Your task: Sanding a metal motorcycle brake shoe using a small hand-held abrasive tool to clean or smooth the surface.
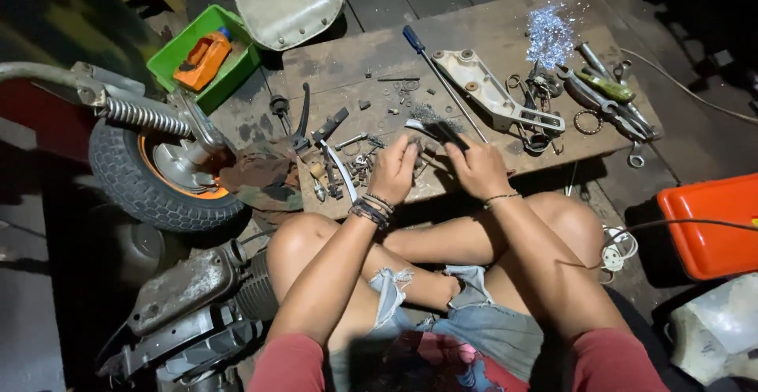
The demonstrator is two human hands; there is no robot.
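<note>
Dark plank floor, dim room. Low wooden board (474, 37) serves as the work surface, stained and scattered with small metal parts; person seated cross-legged at its near edge, bare knees touching or just under it.

Containers: one green plastic tray (178, 52) at upper left, rectangular, holding one orange tool-shaped object (204, 59). One orange plastic case (711, 226) at right edge, partly cut off. One pale grey curved cover (288, 1) at top, beside the tray. No labels legible.

Counts on the board: one blue-handled screwdriver (430, 64), long shaft lying diagonally; one pale cast metal bracket (493, 88) right of it; one pile of silvery metal shavings (550, 35) at the far right; a cluster of wrenches and pliers (608, 100) at the right end, number unclear; several rings and washers, too small to count.

Hands: left hand (392, 172), wristbands on the wrist, fingers curled narrow around a small part I cannot make out. Right hand (476, 169) close beside it, fingers pinched on the dark wire brush (436, 127), which sits at the near-middle of the board, bristles toward the screwdriver.

Left of the board: one small wheel (150, 175) with orange hub and coil spring (142, 116); one grey engine casing (197, 305) on the floor below.
</note>
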